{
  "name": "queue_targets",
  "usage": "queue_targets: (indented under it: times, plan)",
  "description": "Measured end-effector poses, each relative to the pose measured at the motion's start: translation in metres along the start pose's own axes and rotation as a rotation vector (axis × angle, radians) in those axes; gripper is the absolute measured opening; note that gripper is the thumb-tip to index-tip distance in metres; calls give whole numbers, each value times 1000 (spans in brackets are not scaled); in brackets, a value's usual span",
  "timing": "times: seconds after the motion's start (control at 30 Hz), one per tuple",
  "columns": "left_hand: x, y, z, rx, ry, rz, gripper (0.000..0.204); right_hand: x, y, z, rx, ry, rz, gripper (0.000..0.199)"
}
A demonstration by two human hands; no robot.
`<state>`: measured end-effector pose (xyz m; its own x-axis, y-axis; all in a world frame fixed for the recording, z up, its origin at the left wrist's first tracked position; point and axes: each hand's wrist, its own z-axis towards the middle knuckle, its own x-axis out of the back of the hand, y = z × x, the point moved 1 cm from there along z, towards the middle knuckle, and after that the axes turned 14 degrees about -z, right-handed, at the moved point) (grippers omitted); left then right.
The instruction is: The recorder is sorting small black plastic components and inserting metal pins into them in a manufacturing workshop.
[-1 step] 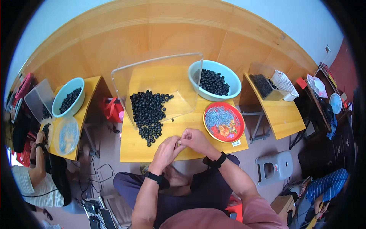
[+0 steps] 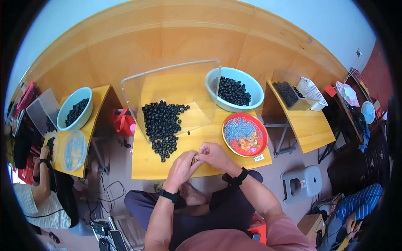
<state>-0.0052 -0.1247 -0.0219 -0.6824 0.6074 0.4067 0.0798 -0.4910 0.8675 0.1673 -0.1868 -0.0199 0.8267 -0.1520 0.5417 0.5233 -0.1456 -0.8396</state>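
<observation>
My left hand [image 2: 182,165] and my right hand [image 2: 214,154] meet fingertip to fingertip at the front edge of a small wooden table [image 2: 146,167]. Both pinch a small pale part [image 2: 195,157], too tiny to make out. Just beyond my left hand lies a pile of small black ring-shaped pieces [image 2: 162,125], spilling out of a clear plastic tray [image 2: 176,79]. To the right of my right hand sits a red plate [image 2: 245,134] heaped with small bluish-silver parts. Behind it stands a light blue basin [image 2: 212,85] full of the black pieces.
A left-hand table holds another blue basin [image 2: 74,109] and a round clear dish [image 2: 75,149]; a person [image 2: 42,196] works there. A table on the right [image 2: 312,129] carries a clear box of black pieces [image 2: 289,94] and a white basket [image 2: 312,90]. A grey stool [image 2: 301,184] stands nearby.
</observation>
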Motion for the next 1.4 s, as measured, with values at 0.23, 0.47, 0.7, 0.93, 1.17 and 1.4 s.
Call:
queue_targets:
  times: [0.23, 0.47, 0.7, 0.93, 1.17, 1.4]
  plan:
    - [-1, 1, 4, -20, -22, 43, 31, 3, -5, 2, 24, 18, -61, 21]
    - [-3, -9, 4, -40, -34, 84, 29, -1, 3, 6, 13, -73, 130, 18]
    - [-4, -8, 0, -30, -31, 74, 25, 0, 0, -1, -87, -179, 293, 13]
    - [4, 4, -2, 48, 24, -9, 27, 110, -28, 11, -54, -83, -395, 11]
    - [4, -6, 0, 49, 57, -36, 29, 170, -61, 51, 116, 662, -396, 21]
    - [2, -9, 0, -6, 19, 30, 32, 11, -42, 70, 349, 100, -616, 18]
